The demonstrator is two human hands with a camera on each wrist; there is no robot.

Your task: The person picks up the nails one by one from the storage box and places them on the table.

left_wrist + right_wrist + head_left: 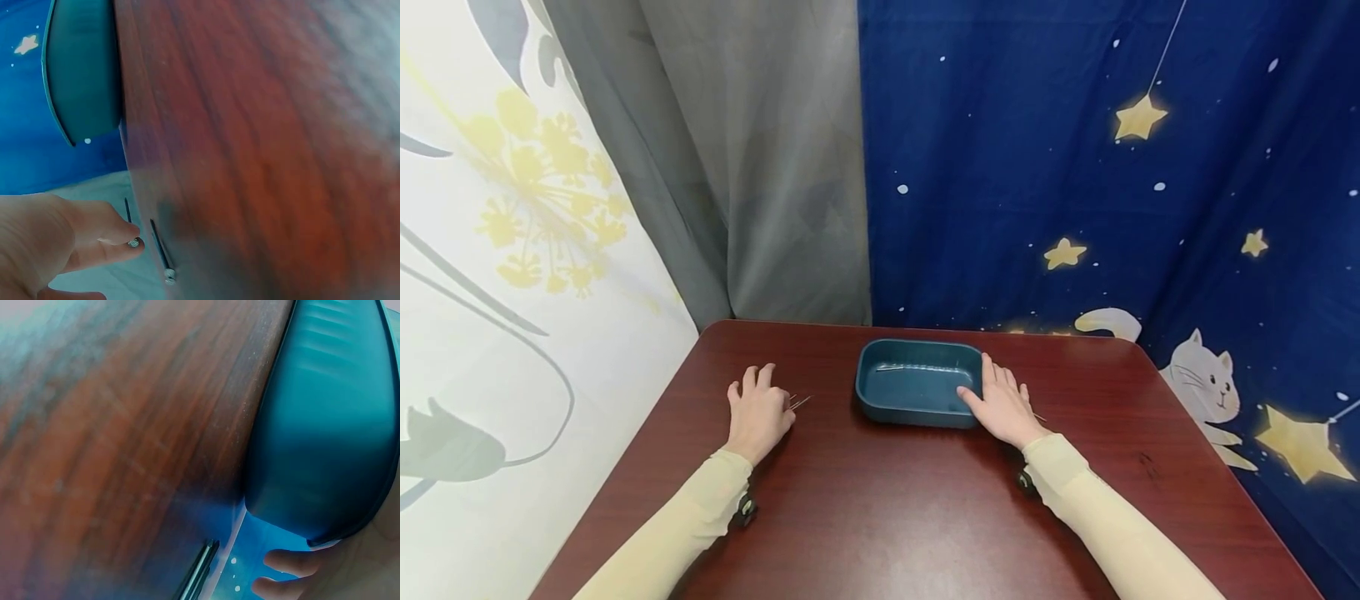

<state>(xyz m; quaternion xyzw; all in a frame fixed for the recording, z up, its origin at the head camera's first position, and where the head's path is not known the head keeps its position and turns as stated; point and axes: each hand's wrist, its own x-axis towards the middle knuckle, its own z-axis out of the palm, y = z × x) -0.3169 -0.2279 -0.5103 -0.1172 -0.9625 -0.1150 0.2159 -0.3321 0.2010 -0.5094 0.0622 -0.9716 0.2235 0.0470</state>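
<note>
My left hand [760, 417] is at the left of the table, pinching a thin nail [128, 212] between thumb and finger. Another nail [161, 253] lies on the table beside these fingertips, its silvery head towards the camera. My right hand [1006, 408] holds the right end of a dark teal rectangular tray [917, 417], thumb over the inside and fingers along the outer wall. Inside the tray lies a thin silvery piece [891, 367], too small to make out clearly. Slim metal pieces [199, 572] lie on the table near the right hand, partly cut off by the frame.
The dark red wooden table [880, 508] has rounded far corners. Behind it hang a grey curtain [790, 167] and a blue star-patterned curtain [1000, 167]. A white floral curtain [512, 333] runs along the left side.
</note>
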